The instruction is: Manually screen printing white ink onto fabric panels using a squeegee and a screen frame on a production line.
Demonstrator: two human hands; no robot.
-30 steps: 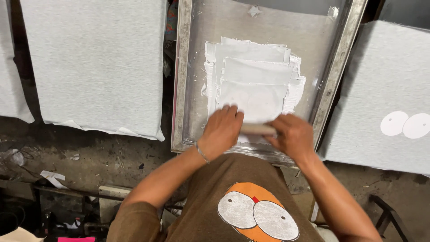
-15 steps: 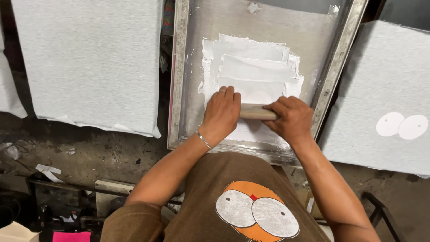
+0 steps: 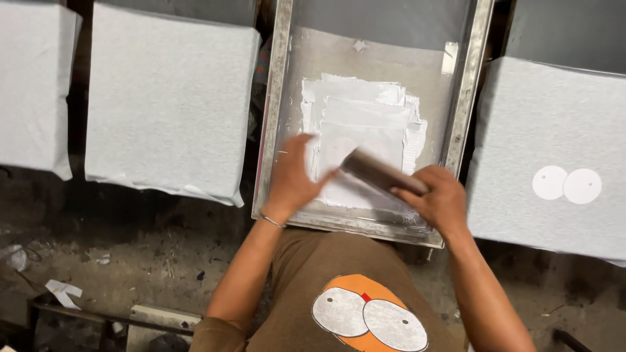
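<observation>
1. The person stood over a metal-framed printing screen (image 3: 460, 104) that lay flat, and looked down at both hands from above.
2. The right hand (image 3: 443, 199) was closed around one end of a squeegee (image 3: 378, 173), a dark bar with a wooden-looking handle, near the lower right part of the screen.
3. The squeegee lay tilted across the mesh, its free end pointing up and to the left, over the white ink patch (image 3: 362, 124) in the middle of the screen.
4. The left hand (image 3: 293, 176) was on the mesh just beside the free end of the squeegee, with fingers spread a little; it was blurred, so I cannot tell if it touched the bar or held anything.
5. A thin bracelet (image 3: 272, 221) was on the left wrist.
6. To the left of the screen lay a grey fabric panel (image 3: 169, 98) with no print, and another grey panel (image 3: 32, 85) was further left.
7. To the right of the screen lay a grey panel (image 3: 554, 143) that carried two white round shapes (image 3: 566, 184) side by side.
8. The person wore a brown shirt (image 3: 306, 267) with an orange and white print (image 3: 368, 316) on the front.
9. Under the panels was a dirty floor (image 3: 117, 261) with small scraps on it.
</observation>
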